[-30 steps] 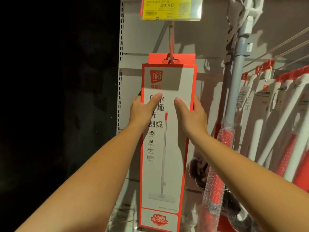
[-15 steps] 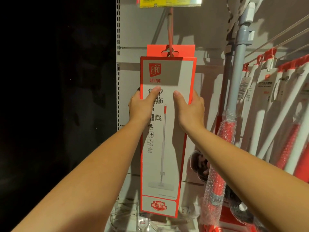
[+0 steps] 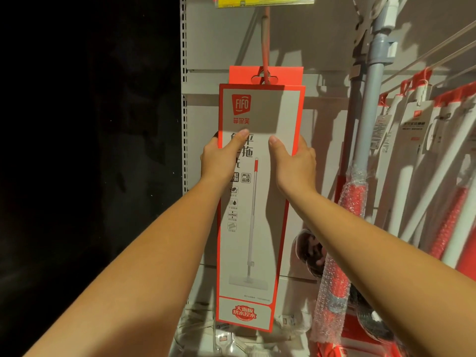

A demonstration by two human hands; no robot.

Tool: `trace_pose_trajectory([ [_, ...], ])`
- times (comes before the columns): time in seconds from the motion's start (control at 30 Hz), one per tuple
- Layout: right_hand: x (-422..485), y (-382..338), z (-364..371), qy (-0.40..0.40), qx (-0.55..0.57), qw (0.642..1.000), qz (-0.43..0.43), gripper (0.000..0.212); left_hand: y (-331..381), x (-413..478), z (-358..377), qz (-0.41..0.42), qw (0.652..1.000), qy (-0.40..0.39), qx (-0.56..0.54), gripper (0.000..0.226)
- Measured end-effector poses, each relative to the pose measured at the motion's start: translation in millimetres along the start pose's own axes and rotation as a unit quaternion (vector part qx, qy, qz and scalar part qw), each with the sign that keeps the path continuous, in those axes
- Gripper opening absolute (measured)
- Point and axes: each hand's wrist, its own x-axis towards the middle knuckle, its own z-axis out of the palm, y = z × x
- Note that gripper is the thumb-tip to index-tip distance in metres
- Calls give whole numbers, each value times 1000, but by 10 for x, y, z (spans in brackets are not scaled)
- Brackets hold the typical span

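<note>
A tall, narrow red-and-white mop box (image 3: pixel 260 228) hangs upright in front of a white shelf panel, its red tab at the top threaded on a red display hook (image 3: pixel 265 42). My left hand (image 3: pixel 221 161) grips the box's left edge, thumb on the front face and fingers behind. On the opposite edge my right hand (image 3: pixel 293 166) grips the same way, thumb on the front. Both hands are at the same height, in the box's upper half.
A yellow price tag (image 3: pixel 262 1) sits above the hook. To the right hang a grey pole (image 3: pixel 371 104), a bubble-wrapped red mop (image 3: pixel 342 248) and several white-and-red mops (image 3: pixel 438 163) on wire hooks. Left of the perforated shelf upright (image 3: pixel 184 47) everything is dark.
The box and both hands sit lower in view as the camera tilts up; the price tag slides toward the top edge. My grip on the box is unchanged.
</note>
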Motion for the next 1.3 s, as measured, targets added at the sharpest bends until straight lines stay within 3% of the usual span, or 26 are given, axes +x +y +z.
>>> trace_pose_trajectory([
  [0.2, -33, -17, -41, -8, -12, 1000, 19, 60, -33, -43, 14, -10, 1000, -12, 3, 39],
  [0.43, -148, -119, -138, -39, -46, 997, 57, 53, 21, -183, 19, -61, 997, -20, 40, 48],
  [0.67, -379, -209, -316, -112, -180, 974, 75, 46, 18, -421, -191, -41, 975, -76, 203, 40],
  [0.83, -595, -227, -436, -179, -291, 937, 68, 43, 129, -690, -364, -33, 937, -119, 326, 35],
  [0.97, -796, -250, -583, -244, -414, 877, 19, 17, 280, -1013, -446, -37, 853, -163, 494, 18],
  [1.1, -1012, -237, -732, -294, -440, 849, -17, 14, 394, -1366, -439, -40, 787, -193, 585, 25],
  [1.3, -1285, -217, -972, -344, -423, 836, -65, 25, 570, -1932, -339, -65, 763, -173, 620, 14],
])
